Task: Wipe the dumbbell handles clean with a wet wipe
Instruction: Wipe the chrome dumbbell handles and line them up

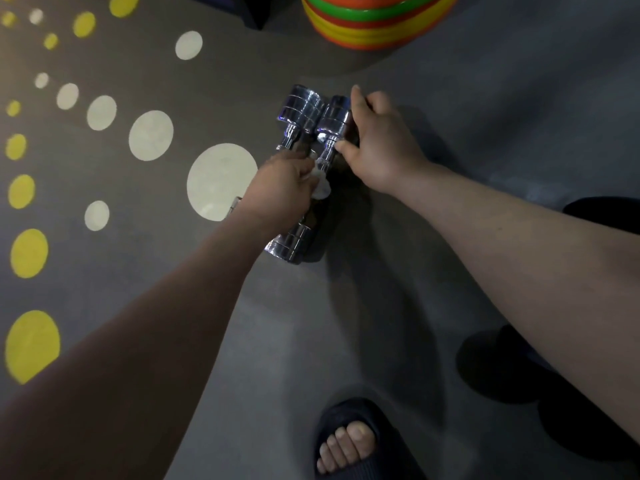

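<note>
Two chrome dumbbells (pixel 300 107) lie side by side on the grey floor (pixel 450 109), with glossy, ringed heads and slim handles. The left hand (pixel 280 188) pinches a crumpled white wet wipe (pixel 322 184) against the handles, which run beneath its knuckles. Just beyond it, the right hand (pixel 381 147) clasps the far head of the right-side dumbbell (pixel 333 116), with its thumb on the handle's neck.

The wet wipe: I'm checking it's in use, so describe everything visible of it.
The wet wipe is white and crumpled into a small wad, mostly hidden in the grip of the left hand. Its exposed part sits against the chrome handle of the right dumbbell, which lies on the grey floor. Whether it is damp cannot be told.
</note>
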A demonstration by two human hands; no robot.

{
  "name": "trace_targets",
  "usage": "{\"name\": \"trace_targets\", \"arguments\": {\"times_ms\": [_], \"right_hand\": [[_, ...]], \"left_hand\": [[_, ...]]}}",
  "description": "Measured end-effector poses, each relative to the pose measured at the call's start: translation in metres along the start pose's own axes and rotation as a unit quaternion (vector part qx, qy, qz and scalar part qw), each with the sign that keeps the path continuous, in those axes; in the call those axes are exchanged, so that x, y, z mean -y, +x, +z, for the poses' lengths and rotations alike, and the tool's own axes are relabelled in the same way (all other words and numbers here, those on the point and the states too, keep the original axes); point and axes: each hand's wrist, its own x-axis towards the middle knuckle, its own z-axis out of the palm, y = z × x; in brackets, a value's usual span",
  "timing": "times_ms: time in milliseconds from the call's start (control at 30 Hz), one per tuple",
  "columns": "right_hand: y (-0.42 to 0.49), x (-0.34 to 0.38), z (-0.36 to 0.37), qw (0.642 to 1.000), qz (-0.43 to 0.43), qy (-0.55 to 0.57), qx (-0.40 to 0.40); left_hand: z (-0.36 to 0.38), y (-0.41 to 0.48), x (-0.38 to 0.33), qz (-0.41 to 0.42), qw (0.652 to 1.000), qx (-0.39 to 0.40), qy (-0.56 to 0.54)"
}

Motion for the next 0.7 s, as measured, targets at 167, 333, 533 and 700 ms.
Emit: {"name": "trace_targets", "arguments": {"times_ms": [167,333,533,700], "right_hand": [[0.0,0.001,0.003,1.0,-0.001,-0.012,-0.005],[0.0,0.002,0.003,1.0,-0.003,-0.024,-0.012],[-0.001,0.004,0.0,0.999,-0.003,-0.035,-0.01],[-0.002,0.003,-0.001,0.999,-0.008,-0.04,-0.009]], "left_hand": [[0.008,-0.011,-0.017,-0.077,0.995,-0.049,-0.034],[0.006,0.023,-0.033,-0.151,0.978,-0.059,-0.131],[0.0,0.02,-0.025,-0.131,0.99,0.013,-0.056],[-0.008,-0.002,-0.01,-0.138,0.985,0.104,0.022]]}}
